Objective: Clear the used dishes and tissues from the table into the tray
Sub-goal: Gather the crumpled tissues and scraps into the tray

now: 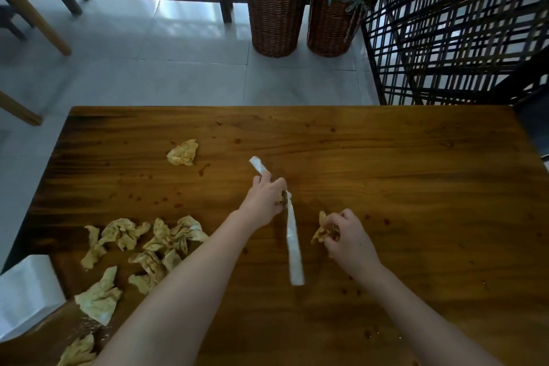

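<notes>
Gripping a long white paper strip (292, 239) in curled fingers, the left hand (263, 199) hangs over the middle of the wooden worktop (416, 181), with the strip poking out beyond the hand and trailing back toward the person. Just to its right, the right hand (347, 236) is clenched round a stained crumpled tissue (322, 232). More stained tissues (142, 244) lie scattered on the worktop well to the left of the left hand, and a lone tissue (183, 152) sits farther out.
</notes>
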